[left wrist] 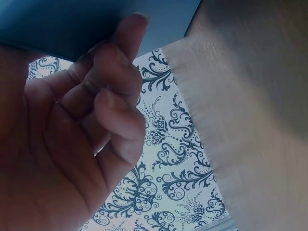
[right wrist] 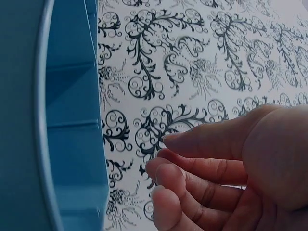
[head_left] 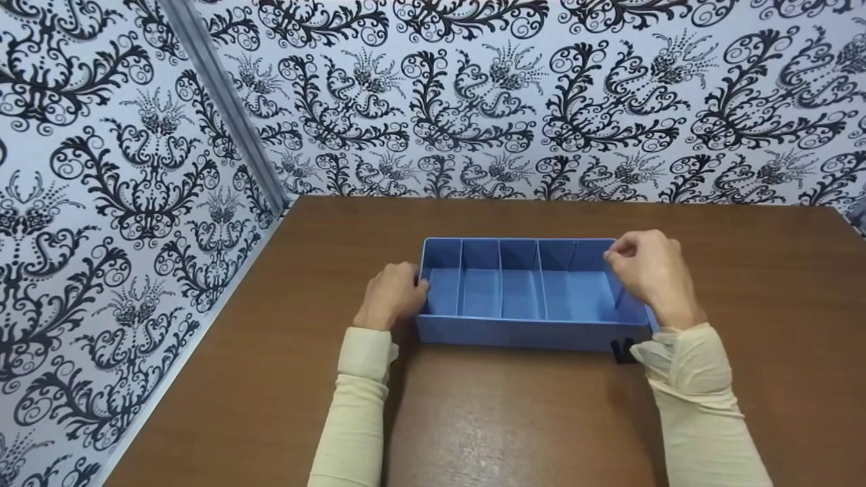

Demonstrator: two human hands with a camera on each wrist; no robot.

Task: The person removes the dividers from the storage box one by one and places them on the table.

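Note:
A long blue plastic tray point(head_left: 514, 331) with thin dividers point(head_left: 502, 291) across it lies on the brown table. Its left end wall is gripped by my left hand point(head_left: 391, 294), thumb over the rim. In the left wrist view the curled fingers point(left wrist: 120, 96) meet the tray's blue wall point(left wrist: 163, 24). Over the tray's right end is my right hand point(head_left: 653, 270), its fingers loosely bent. The right wrist view shows the thumb and fingers point(right wrist: 192, 144) close together, with nothing visible between them, apart from the tray's rim point(right wrist: 41, 115).
The brown wooden table point(head_left: 270, 365) extends around the tray. White walls point(head_left: 473, 101) with black scroll patterns stand behind it and on the left. A small black object point(head_left: 624, 350) shows beside the right cuff, at the tray's front right corner.

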